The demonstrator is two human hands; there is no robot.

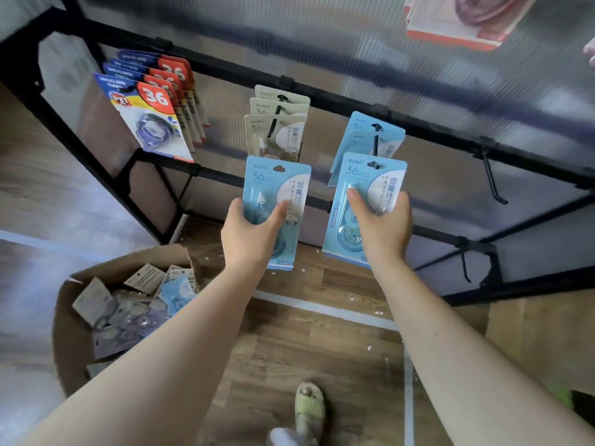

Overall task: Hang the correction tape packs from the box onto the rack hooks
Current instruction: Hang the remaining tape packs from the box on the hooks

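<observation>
Blue card packs of correction tape fill both hands. The left hand (249,228) grips one pale blue pack (277,188) by its lower half, thumb across the front, holding it upright below the middle hook (277,117); its hang hole is free of any hook. The right hand (381,225) grips a second pale blue pack (370,175) the same way, with the hole at the top of that pack sitting at the tip of the right-hand loaded hook (375,140); whether it is fully threaded on, I cannot tell.

On the black rack (322,98), three groups already hang. At the left, four or so dark blue and red packs (151,114) marked 36 are stacked on one hook; the exact count is hard to read. In the middle, three beige packs (277,130) hang one behind another. On the right, two pale blue packs (360,140) hang behind the one in the right hand. Two bare hooks show further right, an upper one (494,178) and a lower one (465,268).

Down at the left, the open cardboard box (96,278) stands on the wooden floor (322,342), holding a jumble of beige, blue and purple packs too many to count. One foot in a pale green sandal (309,410) shows at the bottom edge.
</observation>
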